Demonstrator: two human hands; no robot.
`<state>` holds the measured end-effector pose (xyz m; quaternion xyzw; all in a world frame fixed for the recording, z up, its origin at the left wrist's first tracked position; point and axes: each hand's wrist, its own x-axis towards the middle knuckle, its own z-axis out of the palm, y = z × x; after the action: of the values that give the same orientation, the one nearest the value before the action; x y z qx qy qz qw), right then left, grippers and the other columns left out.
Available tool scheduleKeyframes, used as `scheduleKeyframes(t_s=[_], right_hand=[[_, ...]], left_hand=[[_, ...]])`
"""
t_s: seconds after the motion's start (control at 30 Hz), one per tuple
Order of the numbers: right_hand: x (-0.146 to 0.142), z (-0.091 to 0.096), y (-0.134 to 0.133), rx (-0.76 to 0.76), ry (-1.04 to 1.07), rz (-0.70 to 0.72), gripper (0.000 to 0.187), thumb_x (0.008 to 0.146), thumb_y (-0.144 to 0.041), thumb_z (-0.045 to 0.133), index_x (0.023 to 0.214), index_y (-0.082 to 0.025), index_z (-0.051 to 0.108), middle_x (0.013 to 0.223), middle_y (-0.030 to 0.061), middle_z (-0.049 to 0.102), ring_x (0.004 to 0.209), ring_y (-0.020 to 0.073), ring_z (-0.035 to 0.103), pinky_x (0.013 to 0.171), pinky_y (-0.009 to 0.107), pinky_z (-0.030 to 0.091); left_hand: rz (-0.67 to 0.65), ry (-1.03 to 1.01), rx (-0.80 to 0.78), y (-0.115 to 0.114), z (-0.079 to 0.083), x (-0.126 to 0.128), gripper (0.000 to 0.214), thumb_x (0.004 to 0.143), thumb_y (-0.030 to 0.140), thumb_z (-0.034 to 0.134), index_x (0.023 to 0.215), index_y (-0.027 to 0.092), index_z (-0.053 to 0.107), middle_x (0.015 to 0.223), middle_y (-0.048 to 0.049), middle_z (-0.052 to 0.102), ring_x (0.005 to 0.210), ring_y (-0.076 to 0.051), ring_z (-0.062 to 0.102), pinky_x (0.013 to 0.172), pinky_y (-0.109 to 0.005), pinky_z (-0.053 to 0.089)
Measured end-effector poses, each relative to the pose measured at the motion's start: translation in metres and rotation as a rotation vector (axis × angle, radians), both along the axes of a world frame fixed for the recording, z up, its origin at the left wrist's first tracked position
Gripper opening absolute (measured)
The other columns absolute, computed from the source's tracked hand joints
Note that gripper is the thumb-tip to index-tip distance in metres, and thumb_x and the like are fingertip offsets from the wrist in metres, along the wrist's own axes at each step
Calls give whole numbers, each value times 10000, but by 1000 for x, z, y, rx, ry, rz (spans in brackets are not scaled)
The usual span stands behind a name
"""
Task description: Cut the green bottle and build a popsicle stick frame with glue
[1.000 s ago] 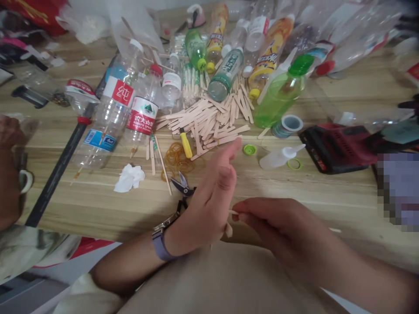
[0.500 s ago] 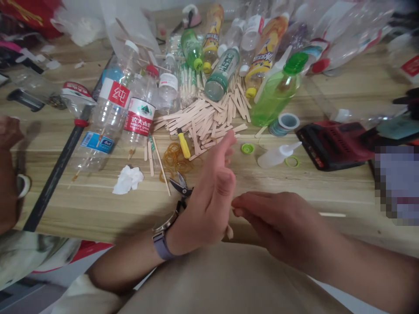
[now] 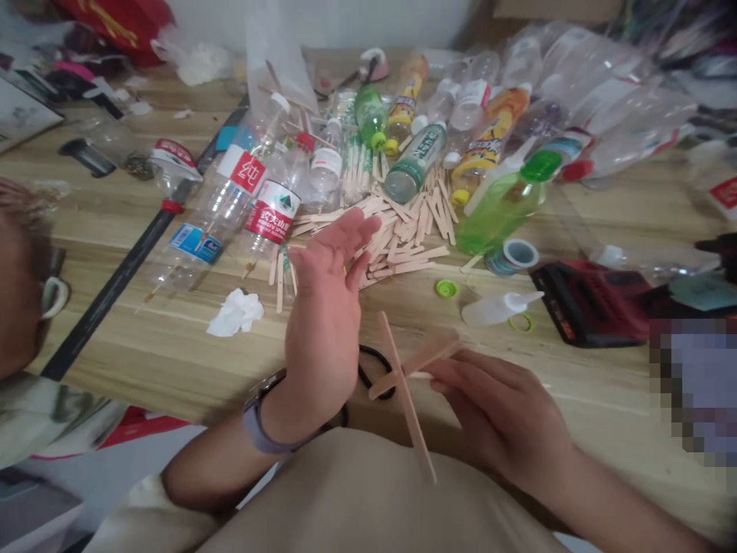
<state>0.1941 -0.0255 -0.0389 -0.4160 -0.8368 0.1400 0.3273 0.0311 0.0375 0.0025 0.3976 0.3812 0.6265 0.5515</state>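
My right hand (image 3: 495,407) is pinched on a thin stick at the lower right. On the end of that stick sits a propeller of two crossed craft sticks (image 3: 415,422), one blurred as if turning. My left hand (image 3: 328,322) is raised to the left of the propeller, apart from it. Its fingers are stretched and loosely spread, with nothing in them, and a watch with a purple strap (image 3: 262,422) is on the wrist. Beyond the hands lies a pile of loose craft sticks (image 3: 397,246), partly hidden by my left hand.
Plastic bottles (image 3: 236,180) with sticks lie at the left beside a long black bar (image 3: 115,292). A green bottle (image 3: 500,211), a thread spool (image 3: 512,257), a glue bottle (image 3: 495,307) and a red-black power tool (image 3: 587,303) are on the right. Another person's arm (image 3: 20,284) is at the left edge.
My left hand has moved left and opened away from my right hand. The crossed craft sticks, hidden before, now show between the hands. The view has tilted up a little.
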Motion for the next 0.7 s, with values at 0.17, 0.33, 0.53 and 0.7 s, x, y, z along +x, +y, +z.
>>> scheduleKeyframes(t_s=[0.17, 0.33, 0.53, 0.7], right_hand=[[1, 1, 0, 120, -84, -27, 150, 1002, -135, 417, 983, -195, 553, 663, -4, 579, 545, 125, 540, 497, 235, 409], [-2, 4, -1, 226, -210, -50, 189, 1021, -147, 386, 1016, -178, 572, 684, 5, 637, 542, 122, 555, 490, 254, 409], [-7, 2, -8, 261, -259, -33, 178, 992, -93, 421, 1004, -143, 591, 672, 4, 635, 545, 125, 518, 481, 283, 371], [-8, 8, -7, 290, -366, -1, 196, 1018, -120, 370, 1029, -128, 566, 693, 8, 645, 582, 140, 537, 514, 296, 372]], left_hand=[[-26, -100, -264, -8, -3, -4, 477, 1016, 539, 257, 1179, 215, 567, 1289, -87, 622, 1316, -227, 518, 1138, -380, 366], [-82, -128, -340, -18, -11, 6, 520, 1015, 558, 224, 1312, 216, 480, 1371, -88, 583, 1367, -208, 470, 1171, -379, 325], [-201, 88, -225, -22, -26, 6, 747, 916, 762, 161, 1451, 292, 389, 1497, -22, 493, 1489, -198, 258, 1239, -399, 156], [-259, 210, -260, -18, -33, 3, 746, 930, 735, 98, 1465, 312, 399, 1496, -8, 496, 1492, -231, 252, 1242, -449, 133]])
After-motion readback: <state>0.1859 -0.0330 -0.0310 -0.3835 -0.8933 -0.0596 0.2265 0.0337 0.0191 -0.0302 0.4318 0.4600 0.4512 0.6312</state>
